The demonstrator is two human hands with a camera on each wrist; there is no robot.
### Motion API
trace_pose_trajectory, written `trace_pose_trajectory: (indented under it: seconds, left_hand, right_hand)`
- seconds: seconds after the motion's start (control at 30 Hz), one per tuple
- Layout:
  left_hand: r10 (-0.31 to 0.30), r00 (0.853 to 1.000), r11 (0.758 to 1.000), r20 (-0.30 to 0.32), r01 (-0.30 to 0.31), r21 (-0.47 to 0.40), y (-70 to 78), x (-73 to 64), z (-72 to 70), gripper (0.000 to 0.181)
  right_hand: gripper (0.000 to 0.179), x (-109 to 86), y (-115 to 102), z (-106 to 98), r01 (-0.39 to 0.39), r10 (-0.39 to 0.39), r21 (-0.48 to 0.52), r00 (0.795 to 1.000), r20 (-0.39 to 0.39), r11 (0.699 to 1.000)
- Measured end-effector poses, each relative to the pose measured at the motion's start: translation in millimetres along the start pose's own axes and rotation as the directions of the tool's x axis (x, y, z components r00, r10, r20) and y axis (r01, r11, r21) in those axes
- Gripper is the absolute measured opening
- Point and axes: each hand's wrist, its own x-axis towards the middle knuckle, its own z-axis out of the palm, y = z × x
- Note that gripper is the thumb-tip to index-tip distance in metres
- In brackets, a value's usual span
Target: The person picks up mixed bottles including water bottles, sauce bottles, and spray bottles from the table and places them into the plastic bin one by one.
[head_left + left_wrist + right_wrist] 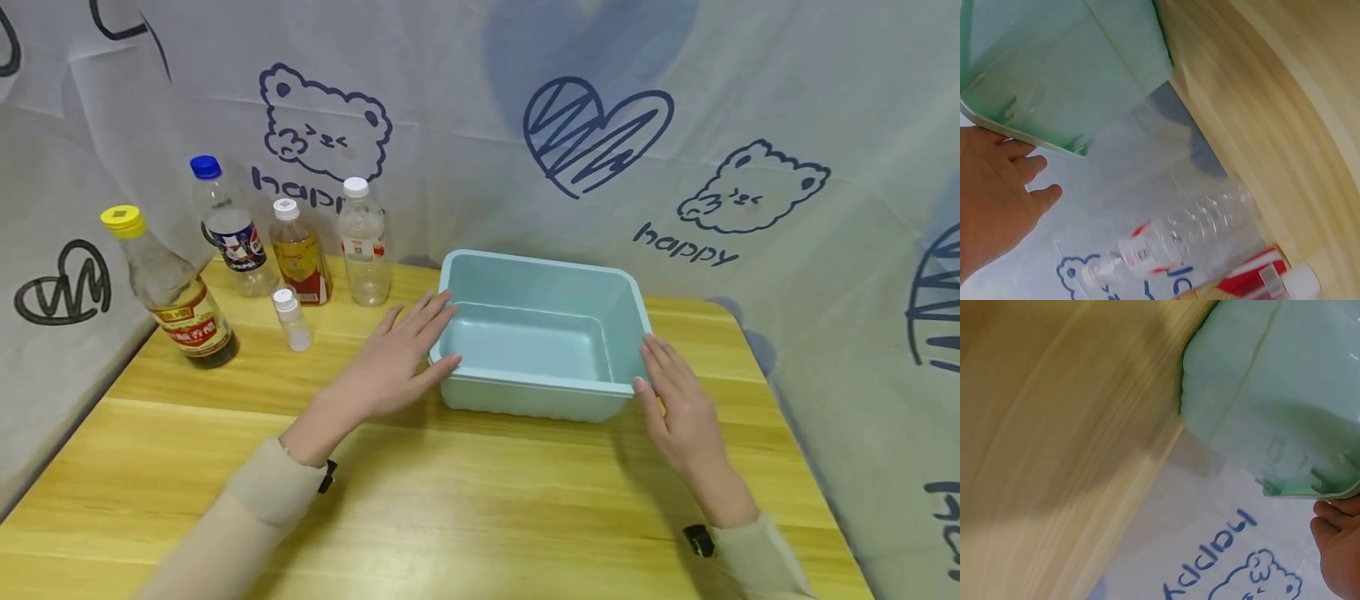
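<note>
A pale blue-green plastic basin [525, 400] stands on the wooden table near its back edge, with nothing inside. The left hand [397, 358] rests at the basin's left rim, fingers extended and spread over the edge. At the opposite end, the right hand [678, 408] touches the right rim, its fingers straight along the outer side and its thumb by the front corner. In the left wrist view, the fingertips [1017, 149] lie right under the rim. The right wrist view shows the other hand [1342, 550] against the rim from outside.
Left of the basin stand a yellow-capped vinegar bottle [191, 321], a blue-capped Pepsi bottle [238, 242], a drink bottle with a yellow-red label [302, 262], a clear bottle [365, 250] and a small white-capped bottle [292, 321]. A printed cloth [465, 167] hangs behind the table [480, 508].
</note>
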Motion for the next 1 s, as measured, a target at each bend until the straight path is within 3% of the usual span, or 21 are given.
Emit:
trace_pose_trajectory:
  seconds: [0.23,0.53,1.0]
  left_hand:
    - [0.001,1.0,1.0,0.005,-0.001,-0.004,-8.4,-20.3,-11.9,0.076]
    - [-0.024,0.999,0.999,0.024,0.024,0.034,-17.3,-41.5,-25.8,0.075]
    - [-0.01,1.0,1.0,0.013,0.01,0.023,-28.1,-59.2,-32.7,0.074]
  right_hand:
    - [0.064,0.0,-19,5,0.003,-0.004,0.023,0.999,0.036,1.0]
    - [0.062,2.6,-44,13,0.041,-0.042,0.002,0.999,0.027,0.999]
    - [0.061,-0.1,-66,14,0.046,-0.046,-0.001,0.998,0.048,0.999]
